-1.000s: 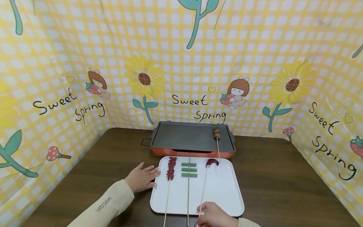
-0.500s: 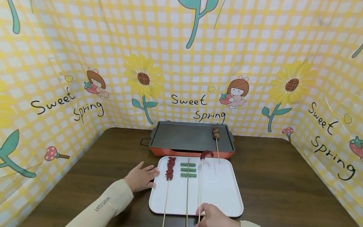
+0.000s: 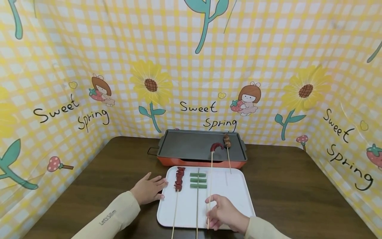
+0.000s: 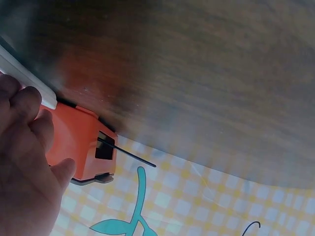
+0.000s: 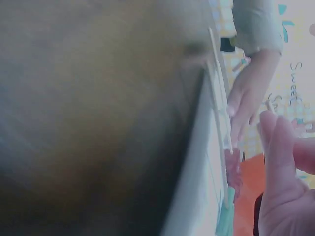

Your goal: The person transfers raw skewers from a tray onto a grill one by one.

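head view, lower centre: the right hand (image 3: pixel 223 212) pinches the red curled skewer (image 3: pixel 213 148) low down, likely for reach, so it extends over the griddle (image 3: pixel 191 144); lower left, the spread left hand (image 3: pixel 148 188) touches the tray (image 3: pixel 235 204), perhaps steadying it.

Wears a long cream left sleeve (image 3: pixel 111 212) between seven and eight o'clock in the head view, printed lengthwise with small dark lettering (image 3: pixel 107 216), seemingly "LetsSlim". Wears a matching cream right sleeve (image 3: pixel 263 228) toward five o'clock. Beyond the cuffs (image 3: pixel 134 200), bares left hand (image 3: pixel 149 189) and right hand (image 3: pixel 223 213). In the right wrist view, shows the left sleeve greyer, between one and two o'clock.
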Demonstrator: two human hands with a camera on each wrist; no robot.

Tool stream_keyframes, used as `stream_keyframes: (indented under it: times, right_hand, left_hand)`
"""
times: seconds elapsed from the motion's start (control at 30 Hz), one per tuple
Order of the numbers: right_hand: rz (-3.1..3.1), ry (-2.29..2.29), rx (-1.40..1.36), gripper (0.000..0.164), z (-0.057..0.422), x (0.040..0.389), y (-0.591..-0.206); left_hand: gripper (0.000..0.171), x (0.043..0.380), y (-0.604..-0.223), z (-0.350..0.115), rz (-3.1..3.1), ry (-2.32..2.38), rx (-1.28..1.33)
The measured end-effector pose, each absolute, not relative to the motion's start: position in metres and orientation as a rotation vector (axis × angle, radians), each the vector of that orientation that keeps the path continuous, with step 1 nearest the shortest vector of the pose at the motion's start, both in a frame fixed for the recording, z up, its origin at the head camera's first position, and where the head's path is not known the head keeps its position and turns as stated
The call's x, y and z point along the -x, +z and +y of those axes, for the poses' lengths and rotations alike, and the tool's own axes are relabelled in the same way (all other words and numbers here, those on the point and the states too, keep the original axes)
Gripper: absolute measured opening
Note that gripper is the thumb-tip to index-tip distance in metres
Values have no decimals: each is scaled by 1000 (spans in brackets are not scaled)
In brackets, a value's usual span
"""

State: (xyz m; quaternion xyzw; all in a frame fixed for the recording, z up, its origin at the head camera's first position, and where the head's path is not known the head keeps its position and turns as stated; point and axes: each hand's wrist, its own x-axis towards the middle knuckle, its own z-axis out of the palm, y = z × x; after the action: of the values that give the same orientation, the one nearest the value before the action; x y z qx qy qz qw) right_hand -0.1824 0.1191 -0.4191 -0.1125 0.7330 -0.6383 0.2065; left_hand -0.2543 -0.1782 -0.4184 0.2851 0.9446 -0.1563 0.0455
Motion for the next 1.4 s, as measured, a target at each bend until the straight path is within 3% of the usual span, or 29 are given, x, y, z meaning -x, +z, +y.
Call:
stream_keyframes:
  times: [0.37,0.7,1.4]
  right_hand:
    - [2264,-1736,209,35,115,226,-389]
    - [2328,-1624,156,35,108,255,-384]
    - [2183,-1739,121,38,95,282,-371]
  left_hand:
    - [58,256,-416,-174,2866,-539,-863]
    - [56,256,-420,-175,2889,-518,-867]
    - [59,256,-422,-181,2864,-414,-797]
